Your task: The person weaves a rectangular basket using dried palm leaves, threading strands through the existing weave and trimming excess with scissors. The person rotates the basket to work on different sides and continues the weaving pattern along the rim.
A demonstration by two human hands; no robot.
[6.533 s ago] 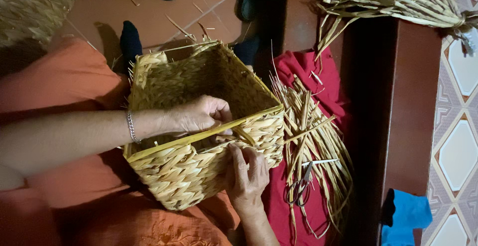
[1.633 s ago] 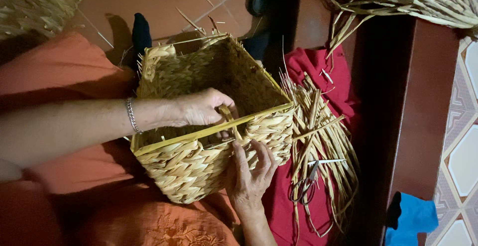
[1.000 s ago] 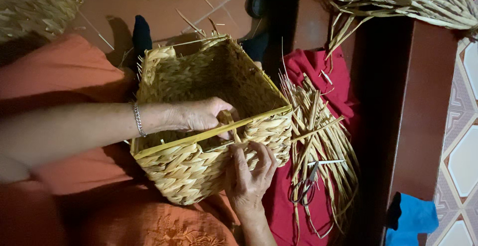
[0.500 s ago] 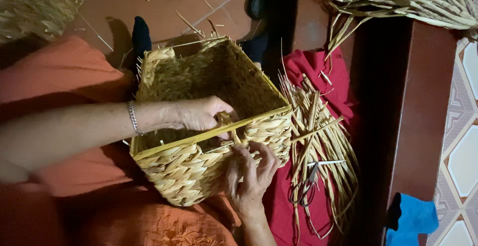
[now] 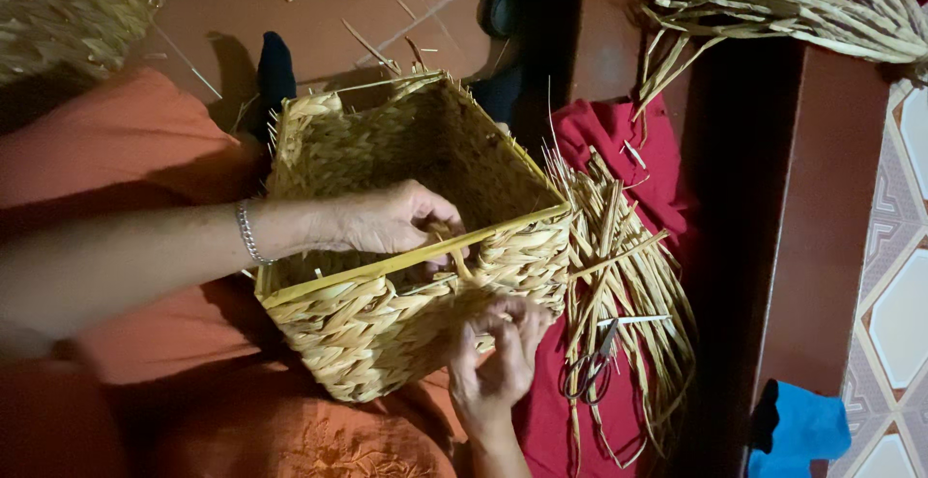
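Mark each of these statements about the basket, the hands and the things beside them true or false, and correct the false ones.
1. The left hand reaches inside the woven basket. True.
2. The right hand holds the scissors. False: the scissors lie on the red cloth; that hand is at the basket's outer wall.
3. Loose straw strips lie on the red cloth. True.
4. The basket stands on the tiled floor. False: it rests on the person's lap.
5. The left wrist bears a bracelet. True.
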